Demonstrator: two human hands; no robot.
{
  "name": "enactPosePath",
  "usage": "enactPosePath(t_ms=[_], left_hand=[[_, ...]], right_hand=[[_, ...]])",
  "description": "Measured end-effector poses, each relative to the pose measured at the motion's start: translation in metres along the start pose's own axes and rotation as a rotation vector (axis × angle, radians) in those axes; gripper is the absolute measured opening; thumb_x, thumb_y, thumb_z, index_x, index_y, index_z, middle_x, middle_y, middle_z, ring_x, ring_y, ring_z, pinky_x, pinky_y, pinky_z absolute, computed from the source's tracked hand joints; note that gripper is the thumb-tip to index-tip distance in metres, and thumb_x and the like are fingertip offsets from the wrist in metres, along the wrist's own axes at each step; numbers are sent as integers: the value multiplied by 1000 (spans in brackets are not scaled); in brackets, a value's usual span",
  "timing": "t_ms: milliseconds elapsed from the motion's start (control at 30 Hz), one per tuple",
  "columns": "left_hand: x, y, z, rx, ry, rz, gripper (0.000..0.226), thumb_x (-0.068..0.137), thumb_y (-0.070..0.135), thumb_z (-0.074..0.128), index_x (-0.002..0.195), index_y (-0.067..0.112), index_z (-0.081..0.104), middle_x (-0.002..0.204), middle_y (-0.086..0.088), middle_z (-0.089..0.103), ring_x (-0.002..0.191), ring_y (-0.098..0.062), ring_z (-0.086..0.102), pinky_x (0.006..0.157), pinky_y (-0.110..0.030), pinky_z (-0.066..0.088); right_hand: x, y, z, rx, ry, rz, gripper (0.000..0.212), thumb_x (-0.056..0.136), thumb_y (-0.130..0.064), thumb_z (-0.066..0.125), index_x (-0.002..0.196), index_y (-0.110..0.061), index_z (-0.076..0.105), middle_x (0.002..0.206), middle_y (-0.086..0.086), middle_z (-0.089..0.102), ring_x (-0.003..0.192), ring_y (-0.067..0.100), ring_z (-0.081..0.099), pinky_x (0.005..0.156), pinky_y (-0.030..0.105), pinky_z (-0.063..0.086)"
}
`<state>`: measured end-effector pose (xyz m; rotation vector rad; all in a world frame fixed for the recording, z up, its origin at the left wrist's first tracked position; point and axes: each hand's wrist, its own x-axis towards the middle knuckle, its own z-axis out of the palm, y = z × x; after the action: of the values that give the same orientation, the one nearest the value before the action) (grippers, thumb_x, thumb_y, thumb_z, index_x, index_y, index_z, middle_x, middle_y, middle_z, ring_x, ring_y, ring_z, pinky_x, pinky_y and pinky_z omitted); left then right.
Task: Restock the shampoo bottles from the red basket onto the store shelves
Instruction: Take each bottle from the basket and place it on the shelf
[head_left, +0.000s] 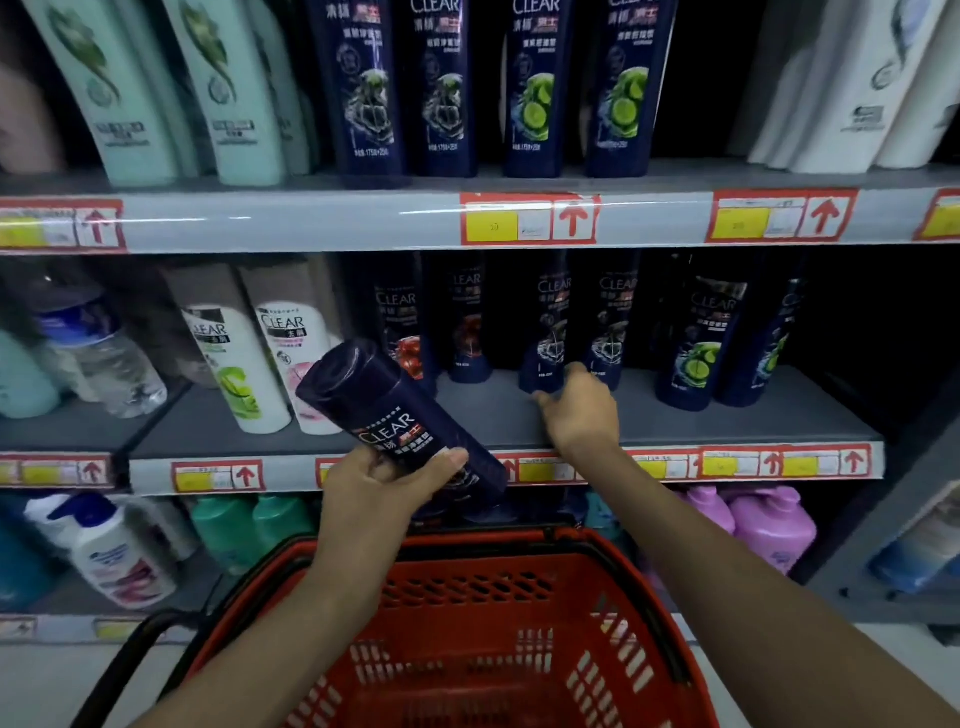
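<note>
Head view, held bottle: a dark blue shampoo bottle (400, 415) is tilted, one end up to the left, in front of the middle shelf (483, 415) edge and above the red basket (519, 551).
Left hand: the left hand (379, 488) grips this bottle at its lower part, thumb across the label.
Right hand: the right hand (579, 410) reaches onto the middle shelf to a standing dark bottle (545, 358). The thumb lies before its foot and the curled fingers touch its right side; I cannot tell if it really grips.
Around: white bottles (291, 364) stand left of the held bottle, a water bottle (104, 358) further left, and pink jugs (769, 525) on the shelf below.
In the way: the held bottle covers some price tags (218, 475).
Hard to see: the back of the middle shelf is dark, and the right fingertips are hidden.
</note>
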<state>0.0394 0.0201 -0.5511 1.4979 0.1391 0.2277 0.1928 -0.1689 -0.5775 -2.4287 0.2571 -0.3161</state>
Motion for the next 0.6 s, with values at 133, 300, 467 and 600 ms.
enactPosePath(t_ms=[133, 300, 467, 600], left_hand=[[2, -1, -1, 16, -7, -11, 28, 78, 12, 86, 102, 20, 74, 93, 9, 81, 86, -5, 76, 76, -19, 57], [9, 0, -3, 1, -11, -32, 29, 77, 13, 87, 103, 18, 75, 95, 7, 81, 88, -7, 77, 81, -25, 58], [13, 2, -6, 21, 13, -6, 27, 75, 7, 87, 97, 17, 73, 87, 9, 81, 80, -4, 76, 64, -8, 54], [12, 2, -5, 55, 16, 1, 26, 74, 7, 88, 93, 17, 72, 81, 16, 79, 72, 3, 73, 59, -4, 50]], right_hand=[[7, -1, 10, -83, 71, 11, 38, 98, -35, 67, 116, -3, 57, 116, 19, 66, 110, 40, 62, 76, 38, 47], [15, -5, 13, -167, 119, 20, 43, 99, -42, 64, 116, -5, 52, 110, 17, 69, 106, 41, 65, 70, 37, 40], [22, -8, 17, -237, 131, 10, 46, 99, -45, 62, 117, -5, 53, 115, 17, 68, 111, 41, 64, 75, 41, 46], [29, -10, 19, -245, 124, 21, 44, 100, -44, 61, 117, -4, 56, 116, 17, 69, 112, 40, 64, 77, 40, 48]])
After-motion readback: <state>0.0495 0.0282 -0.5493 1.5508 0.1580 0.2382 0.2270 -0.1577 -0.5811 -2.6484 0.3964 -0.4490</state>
